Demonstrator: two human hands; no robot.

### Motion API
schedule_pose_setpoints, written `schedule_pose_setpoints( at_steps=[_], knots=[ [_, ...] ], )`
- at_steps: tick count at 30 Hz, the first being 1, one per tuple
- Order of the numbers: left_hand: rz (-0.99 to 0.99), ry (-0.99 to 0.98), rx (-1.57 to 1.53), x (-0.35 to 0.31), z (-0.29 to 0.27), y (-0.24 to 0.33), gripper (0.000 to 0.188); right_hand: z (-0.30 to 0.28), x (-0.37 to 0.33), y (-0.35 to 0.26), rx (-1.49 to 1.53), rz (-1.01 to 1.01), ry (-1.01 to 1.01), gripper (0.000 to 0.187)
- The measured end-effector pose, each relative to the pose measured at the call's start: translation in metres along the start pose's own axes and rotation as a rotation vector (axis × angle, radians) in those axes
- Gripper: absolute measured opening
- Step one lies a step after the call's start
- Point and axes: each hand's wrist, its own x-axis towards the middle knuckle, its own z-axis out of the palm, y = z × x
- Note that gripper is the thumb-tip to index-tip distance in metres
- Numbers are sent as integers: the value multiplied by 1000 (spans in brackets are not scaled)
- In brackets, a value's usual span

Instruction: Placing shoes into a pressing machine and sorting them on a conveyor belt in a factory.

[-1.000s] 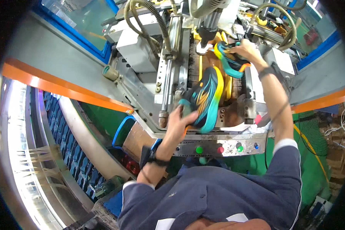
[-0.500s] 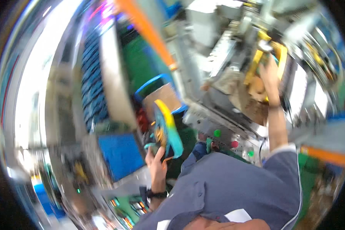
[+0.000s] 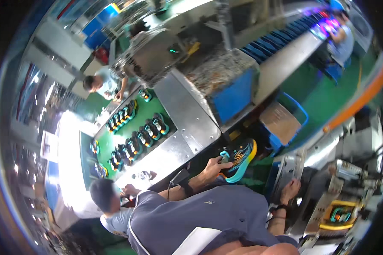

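Head view: a teal, black and yellow shoe [image 3: 244,161] sat in the left hand [image 3: 214,167], well apart from the right hand [image 3: 290,189].
The left hand pinched it near the opening, toe pointing away; the right, beside the machine [image 3: 334,187], looked loosely curled, its fingertips too indistinct to tell whether they gripped anything. A teal piece [image 3: 340,216] inside the yellow frame [image 3: 336,227] was hard to make out.

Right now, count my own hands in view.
2. The left hand is near the picture's centre, gripping a black, teal and yellow shoe; the right hand is farther right, near the metal machine. Both show clearly.
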Motion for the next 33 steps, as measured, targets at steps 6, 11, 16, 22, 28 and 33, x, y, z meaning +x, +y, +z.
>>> schedule_pose_setpoints(
  at_steps=[6, 11, 16, 22, 28, 33],
  knots=[
    [139, 254, -448, 20, -112, -4, 33, 11, 40, -21, -32, 41, 10, 20],
    [253, 441, -659, 93, -242, 10, 29, 31, 155, -178, 356, -126, 73, 26],
    [371, 645, -676, 170, -396, 39, 31, 59, 278, -347, 430, -131, -69, 37],
    [398, 930, -777, 262, -592, 56, 37, 136, 378, -429, 470, -191, -215, 53],
    [352, 1288, -340, 327, -776, 61, 46, 155, 377, -407, 274, -91, -283, 56],
    [143, 1338, 199, 369, -829, 66, 54, 141, 362, -388, 152, -45, -291, 54]
  ],
)
